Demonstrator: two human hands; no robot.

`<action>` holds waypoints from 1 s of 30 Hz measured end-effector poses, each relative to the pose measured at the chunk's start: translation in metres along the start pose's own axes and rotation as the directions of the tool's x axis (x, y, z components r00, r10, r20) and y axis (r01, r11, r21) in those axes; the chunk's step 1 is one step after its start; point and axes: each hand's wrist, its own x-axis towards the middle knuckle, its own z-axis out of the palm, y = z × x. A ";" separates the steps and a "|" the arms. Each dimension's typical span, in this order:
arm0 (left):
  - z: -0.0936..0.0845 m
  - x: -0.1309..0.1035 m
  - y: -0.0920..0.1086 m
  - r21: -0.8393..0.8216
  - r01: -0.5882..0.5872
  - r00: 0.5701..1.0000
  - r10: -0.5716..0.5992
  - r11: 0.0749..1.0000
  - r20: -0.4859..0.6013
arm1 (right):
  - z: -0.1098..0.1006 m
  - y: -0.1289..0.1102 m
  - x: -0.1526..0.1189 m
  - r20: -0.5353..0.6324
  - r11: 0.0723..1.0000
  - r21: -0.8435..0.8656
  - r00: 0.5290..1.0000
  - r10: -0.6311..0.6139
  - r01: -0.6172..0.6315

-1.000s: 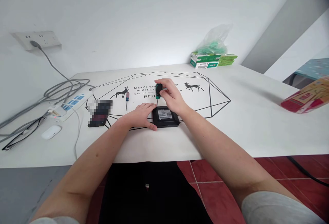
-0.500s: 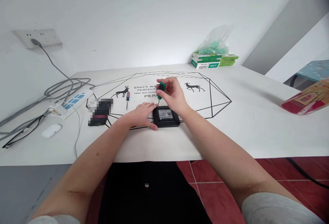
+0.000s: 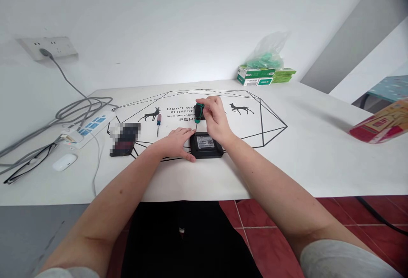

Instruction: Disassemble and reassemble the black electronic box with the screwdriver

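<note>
Since the earlier frame, the right hand (image 3: pixel 217 118) has shifted its grip on a screwdriver with a green-and-black handle (image 3: pixel 199 113) and a thin metal shaft, and the handle leans a little less to the right. That hand is closed around the handle, its forefinger over the top end. Of the two hands, the left hand (image 3: pixel 175 143) is wide, with its thumb by the near left corner of a flat, black, rectangular case (image 3: pixel 207 153) and its fingertips by the far left corner. The case lies on the white bench (image 3: pixel 306 154), just right of the left hand and below and in front of the right hand; a white printed label (image 3: pixel 205 142) shows on its top. The shaft points down at the case's far left corner, close to the left fingertips; whether the tip touches is too small to tell. A smaller screwdriver with a reddish-and-blue handle (image 3: pixel 159 119) lies beyond the left hand, apart from it
</note>
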 end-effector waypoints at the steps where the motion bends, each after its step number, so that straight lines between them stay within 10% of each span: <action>1: 0.000 0.000 0.001 0.000 0.004 1.000 -0.004 1.000 0.004 | 0.000 0.000 0.000 -0.011 1.000 0.000 1.000 0.007 -0.007; 17: -0.002 -0.001 0.002 -0.011 -0.018 1.000 0.018 1.000 -0.014 | 0.007 -0.012 -0.006 0.064 0.946 0.202 0.967 0.247 -0.255; 30: -0.002 -0.001 0.001 -0.015 -0.002 1.000 0.002 1.000 0.001 | 0.000 -0.010 0.000 -0.038 0.999 -0.045 0.999 0.003 -0.005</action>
